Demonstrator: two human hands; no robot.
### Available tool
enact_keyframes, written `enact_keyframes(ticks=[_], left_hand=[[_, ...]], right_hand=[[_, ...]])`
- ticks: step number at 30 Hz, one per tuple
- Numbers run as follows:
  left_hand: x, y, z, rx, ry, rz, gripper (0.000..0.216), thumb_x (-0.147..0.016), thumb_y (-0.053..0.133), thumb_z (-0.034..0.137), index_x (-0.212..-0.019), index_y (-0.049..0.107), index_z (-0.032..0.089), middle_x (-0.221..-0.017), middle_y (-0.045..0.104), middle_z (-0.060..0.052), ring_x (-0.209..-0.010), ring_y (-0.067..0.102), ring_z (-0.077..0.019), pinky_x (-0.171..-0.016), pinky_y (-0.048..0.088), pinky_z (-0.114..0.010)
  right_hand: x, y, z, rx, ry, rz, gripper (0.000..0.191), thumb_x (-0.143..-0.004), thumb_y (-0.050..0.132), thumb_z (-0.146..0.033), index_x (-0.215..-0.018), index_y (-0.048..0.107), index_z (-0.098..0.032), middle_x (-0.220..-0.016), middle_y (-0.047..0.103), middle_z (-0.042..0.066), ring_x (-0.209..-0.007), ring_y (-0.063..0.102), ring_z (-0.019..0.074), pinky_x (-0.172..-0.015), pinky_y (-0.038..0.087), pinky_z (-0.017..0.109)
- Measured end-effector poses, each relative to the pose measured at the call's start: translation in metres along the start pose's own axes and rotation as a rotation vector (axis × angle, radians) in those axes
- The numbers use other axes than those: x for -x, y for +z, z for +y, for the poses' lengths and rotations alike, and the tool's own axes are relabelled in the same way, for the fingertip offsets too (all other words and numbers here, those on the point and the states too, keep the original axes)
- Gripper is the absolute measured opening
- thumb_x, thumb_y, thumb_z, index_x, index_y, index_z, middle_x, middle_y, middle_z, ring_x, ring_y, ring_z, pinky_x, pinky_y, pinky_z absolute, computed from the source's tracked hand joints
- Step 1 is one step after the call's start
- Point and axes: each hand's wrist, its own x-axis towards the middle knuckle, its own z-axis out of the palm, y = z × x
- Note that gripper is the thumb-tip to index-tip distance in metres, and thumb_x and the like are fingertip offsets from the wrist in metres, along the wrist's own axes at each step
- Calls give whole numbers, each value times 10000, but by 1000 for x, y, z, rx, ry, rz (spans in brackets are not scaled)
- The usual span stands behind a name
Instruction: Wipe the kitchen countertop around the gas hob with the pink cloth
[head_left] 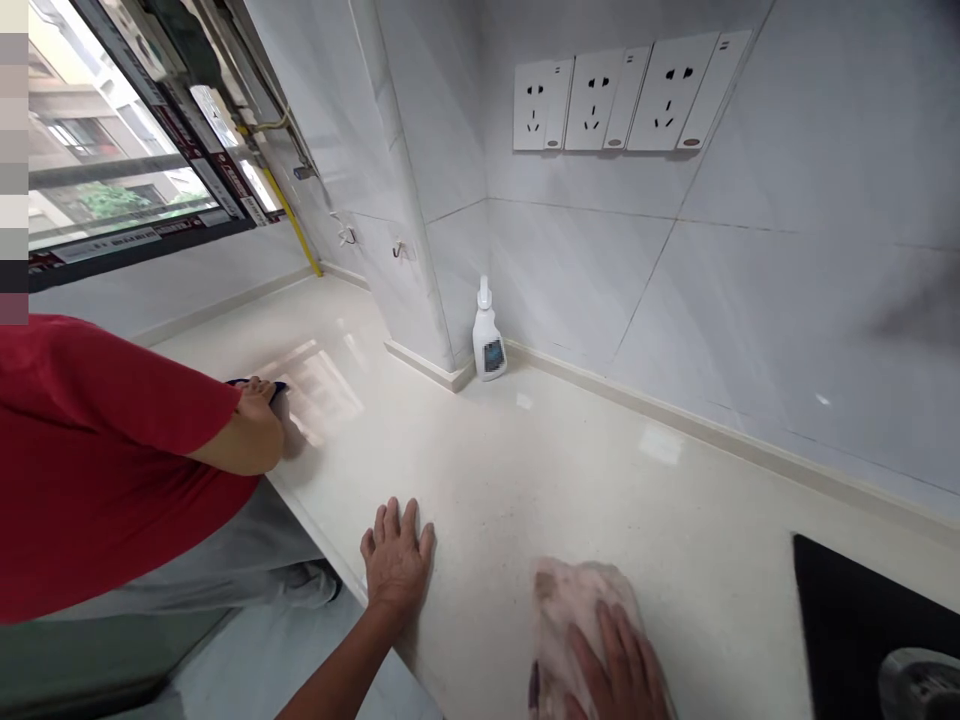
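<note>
My left hand (pixel 396 556) lies flat on the pale countertop (pixel 570 470) near its front edge, fingers stretched out, holding nothing. My right hand (pixel 619 668) presses flat on a pinkish-white cloth (pixel 570 600) spread on the counter at the bottom of the view. The cloth looks blurred.
A person in a red shirt (pixel 90 450) stands at the left, a hand (pixel 259 400) on a dark blue cloth (pixel 274 385). A white spray bottle (pixel 488 335) stands in the wall corner. A black cooktop (pixel 862 610) sits at the right. Three wall sockets (pixel 626 95) are above.
</note>
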Motion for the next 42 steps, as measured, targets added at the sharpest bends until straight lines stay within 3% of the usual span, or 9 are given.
enact_keyframes(ticks=[5,9,13,17,21,25,29,36,42], left_hand=[[-1,1,-2,-20,9,10,534,-1051,432,401,-1515,579,180,-1655,450,-185,-1558,351,-356,-1220,301,-533],[0,-1,-2,-4,12,27,529,-1042,449,380,-1504,591,166,-1642,463,-195,-1551,363,-357,-1217,310,-535],[0,-2,-1,21,-1,35,522,-1041,458,379,-1499,594,168,-1642,463,-193,-1552,359,-347,-1225,301,-531],[1,-2,0,25,-10,10,528,-1041,460,386,-1509,583,174,-1652,450,-189,-1560,344,-346,-1230,292,-529],[1,-3,1,-22,-16,-13,541,-1047,449,400,-1526,565,177,-1664,435,-184,-1567,337,-342,-1233,285,-519],[1,-3,1,-19,-7,-22,544,-1055,421,412,-1530,560,188,-1670,431,-173,-1572,326,-336,-1233,278,-519],[1,-2,0,1,-10,-18,545,-1054,416,417,-1530,558,192,-1671,430,-171,-1572,323,-334,-1235,270,-523],[1,0,0,21,-11,-27,551,-1051,416,421,-1530,560,190,-1675,423,-174,-1575,322,-340,-1236,268,-529],[0,2,0,11,-7,-18,550,-1053,416,411,-1533,557,186,-1677,416,-179,-1581,308,-355,-1239,260,-539]], right_hand=[[-77,0,-28,-165,-62,-19,719,-864,691,-398,-1548,501,-282,-1668,416,146,-1545,336,391,-1195,349,562],[-112,18,-12,-252,-76,-123,618,-898,681,-384,-1498,553,-313,-1695,377,116,-1584,270,340,-1266,219,571],[-133,43,37,-262,-10,-246,570,-949,613,-442,-1509,558,-350,-1695,386,91,-1575,288,333,-1264,202,593],[-153,56,103,-178,247,-386,579,-998,492,-526,-1548,525,-345,-1726,327,82,-1598,239,316,-1267,192,566],[-162,54,171,-100,484,-392,646,-1034,343,-575,-1556,517,-237,-1726,291,152,-1591,234,341,-1257,172,557],[-153,46,219,-31,695,-356,743,-1035,221,-633,-1560,498,-188,-1703,292,210,-1570,250,402,-1228,176,602],[-131,40,231,1,832,-321,765,-1026,182,-652,-1577,465,-204,-1714,264,213,-1578,235,401,-1237,111,628],[-74,24,199,-11,896,-290,839,-987,165,-714,-1585,454,-200,-1710,259,236,-1585,221,427,-1255,135,629],[-17,5,162,18,813,-185,845,-966,178,-703,-1533,521,-178,-1665,341,229,-1550,303,442,-1227,245,646]])
